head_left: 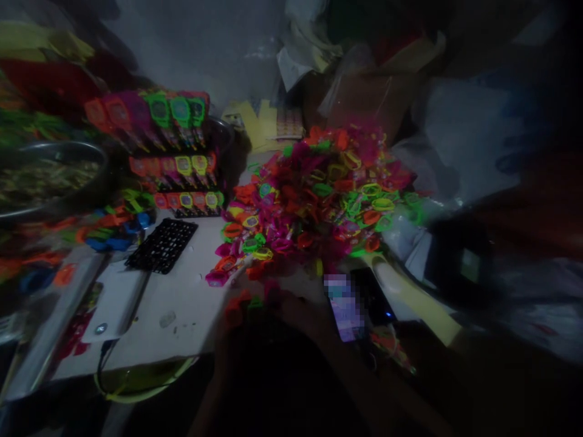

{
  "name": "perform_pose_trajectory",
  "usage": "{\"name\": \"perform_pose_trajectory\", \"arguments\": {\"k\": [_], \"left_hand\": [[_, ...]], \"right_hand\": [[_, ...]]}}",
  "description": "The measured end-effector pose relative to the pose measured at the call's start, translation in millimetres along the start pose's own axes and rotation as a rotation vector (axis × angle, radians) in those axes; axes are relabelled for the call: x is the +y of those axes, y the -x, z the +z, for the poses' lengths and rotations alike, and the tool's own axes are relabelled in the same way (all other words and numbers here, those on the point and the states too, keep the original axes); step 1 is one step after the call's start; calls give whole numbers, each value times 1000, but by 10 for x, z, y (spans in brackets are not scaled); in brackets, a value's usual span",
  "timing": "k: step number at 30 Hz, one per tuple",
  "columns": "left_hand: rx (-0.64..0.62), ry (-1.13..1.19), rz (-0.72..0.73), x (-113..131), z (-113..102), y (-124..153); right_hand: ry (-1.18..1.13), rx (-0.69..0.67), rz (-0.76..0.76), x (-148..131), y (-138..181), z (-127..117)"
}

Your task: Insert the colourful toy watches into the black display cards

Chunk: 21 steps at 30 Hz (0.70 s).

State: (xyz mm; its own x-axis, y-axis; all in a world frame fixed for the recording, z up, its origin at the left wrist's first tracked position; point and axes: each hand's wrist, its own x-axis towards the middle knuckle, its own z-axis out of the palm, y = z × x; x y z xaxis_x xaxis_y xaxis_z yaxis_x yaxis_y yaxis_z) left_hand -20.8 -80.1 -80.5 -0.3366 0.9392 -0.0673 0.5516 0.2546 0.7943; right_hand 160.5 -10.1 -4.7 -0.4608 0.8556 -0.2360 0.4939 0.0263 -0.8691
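In deep shadow at the table's front edge, my left hand (224,340) is closed at the left side of a dark shape that looks like a black rack (266,332). Orange and green toy watches (246,305) sit in a row along its top. My right hand (294,309) is at the row's right end, its fingers closed around a magenta toy watch (272,291). Darkness hides most of the fingers. Just beyond the hands lies a big heap of bright toy watches (310,200).
Filled watch racks (182,164) stand at the back left, with a black grid tray (163,244) and a white box with a cable (116,300) nearer. A lit phone (344,306) and a black device (373,296) lie right. A metal bowl (98,152) is far left.
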Motion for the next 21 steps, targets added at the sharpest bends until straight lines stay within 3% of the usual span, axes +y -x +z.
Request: {"name": "perform_pose_trajectory", "arguments": {"k": [9,21], "left_hand": [[-16,-4,-21,-64,-24,-9],[16,42,22,31,-61,-2]], "right_hand": [[108,-62,34,-37,-66,4],[-59,167,-35,135,27,367]]}}
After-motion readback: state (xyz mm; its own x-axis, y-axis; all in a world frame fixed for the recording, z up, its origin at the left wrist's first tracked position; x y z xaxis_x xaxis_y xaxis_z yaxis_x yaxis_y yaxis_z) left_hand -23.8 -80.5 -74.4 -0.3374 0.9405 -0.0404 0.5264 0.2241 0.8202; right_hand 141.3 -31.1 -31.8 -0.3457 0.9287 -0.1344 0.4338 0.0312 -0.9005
